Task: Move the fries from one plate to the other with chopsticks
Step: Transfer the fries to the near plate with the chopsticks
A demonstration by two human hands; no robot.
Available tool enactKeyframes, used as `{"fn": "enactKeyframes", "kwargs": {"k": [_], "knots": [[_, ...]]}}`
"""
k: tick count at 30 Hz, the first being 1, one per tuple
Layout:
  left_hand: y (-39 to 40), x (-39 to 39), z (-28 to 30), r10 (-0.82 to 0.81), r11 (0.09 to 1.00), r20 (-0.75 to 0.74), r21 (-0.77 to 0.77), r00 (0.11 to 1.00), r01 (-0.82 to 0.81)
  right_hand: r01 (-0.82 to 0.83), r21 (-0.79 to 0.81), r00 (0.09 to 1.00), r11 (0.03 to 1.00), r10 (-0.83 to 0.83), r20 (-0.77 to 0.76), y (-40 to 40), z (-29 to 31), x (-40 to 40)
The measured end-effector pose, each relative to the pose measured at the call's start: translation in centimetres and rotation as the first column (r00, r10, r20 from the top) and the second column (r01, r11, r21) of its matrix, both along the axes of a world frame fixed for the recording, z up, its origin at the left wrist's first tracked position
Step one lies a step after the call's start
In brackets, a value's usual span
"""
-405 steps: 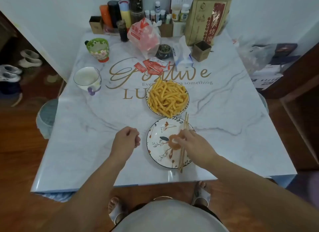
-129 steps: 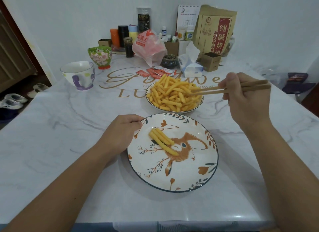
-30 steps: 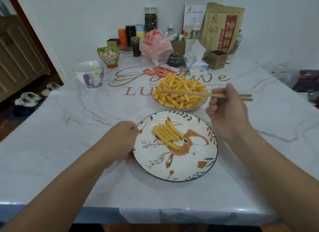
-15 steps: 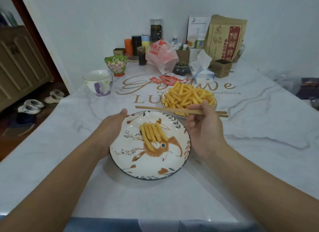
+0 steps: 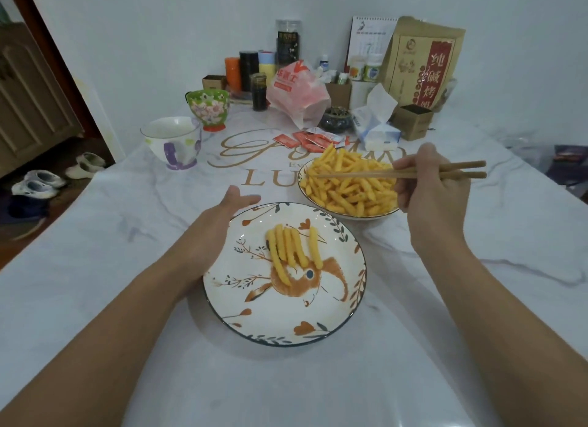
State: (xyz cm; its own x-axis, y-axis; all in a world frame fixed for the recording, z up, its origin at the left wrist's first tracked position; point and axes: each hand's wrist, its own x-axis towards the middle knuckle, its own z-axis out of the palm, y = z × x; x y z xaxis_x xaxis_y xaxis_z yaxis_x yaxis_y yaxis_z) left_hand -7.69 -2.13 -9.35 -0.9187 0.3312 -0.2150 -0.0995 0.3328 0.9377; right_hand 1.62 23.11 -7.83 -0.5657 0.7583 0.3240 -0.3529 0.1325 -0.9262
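A decorated near plate (image 5: 270, 318) with a leaf rim holds several fries (image 5: 291, 250) laid side by side. Behind it to the right, a white far plate (image 5: 375, 217) is heaped with fries (image 5: 346, 185). My right hand (image 5: 429, 188) grips a pair of wooden chopsticks (image 5: 366, 173), held level with their tips over the heaped fries and nothing between them. My left hand (image 5: 219, 226) rests against the near plate's left rim, fingers straight.
A white mug with purple handle (image 5: 171, 140) and a green flowered cup (image 5: 208, 108) stand at the left. Red sachets (image 5: 305, 138), a tissue pack (image 5: 378, 130), a pink bag (image 5: 299, 92), bottles and boxes crowd the table's back. The table's left edge drops toward shoes on the floor.
My right hand has carried the chopsticks right and up, from over the near plate to over the heaped fries. My left hand's fingers have straightened along the plate rim.
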Motion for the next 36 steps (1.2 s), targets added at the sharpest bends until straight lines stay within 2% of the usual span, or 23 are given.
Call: {"fn": "enactKeyframes", "kwargs": {"k": [2,9,18,21,24,27,29,32,36], "knots": [[-0.1,-0.1,-0.1,-0.002,1.000,0.008,-0.024,1.000,0.002,0.041,0.033,0.999,0.999,-0.039,-0.037,0.1,0.4,0.7],[-0.8,0.5,-1.0,-0.022,0.999,0.015,0.050,1.000,0.021,0.195,0.046,0.968,0.980,-0.185,-0.168,0.6,1.5,1.4],[-0.6,0.8,-1.0,-0.009,0.999,0.031,0.044,0.999,0.008,0.174,0.233,0.984,0.957,-0.179,-0.002,0.5,1.0,-1.2],[-0.6,1.0,-0.9,-0.021,0.999,0.030,0.040,0.999,0.020,0.171,0.176,0.984,0.969,-0.175,0.009,0.8,1.0,-1.4],[-0.6,1.2,-0.5,-0.021,1.000,0.042,0.012,0.999,0.021,0.171,0.013,0.985,0.985,-0.170,-0.039,1.1,1.6,-1.0],[-0.5,1.4,-0.3,-0.029,1.000,0.031,-0.013,0.999,0.029,0.077,-0.147,0.993,0.986,-0.088,-0.072,1.4,1.8,-0.2],[-0.5,1.4,-0.2,-0.019,1.000,0.025,-0.020,1.000,0.019,-0.040,-0.179,0.999,0.983,0.033,-0.043,1.8,1.8,0.5],[-0.5,1.6,0.1,0.000,1.000,0.022,-0.029,1.000,0.001,-0.196,-0.084,0.977,0.977,0.202,0.063,2.3,2.0,1.3],[-0.4,2.0,0.3,0.022,1.000,0.042,0.007,0.999,-0.022,-0.315,0.083,0.937,0.946,0.295,0.188,2.3,2.2,1.6]]}}
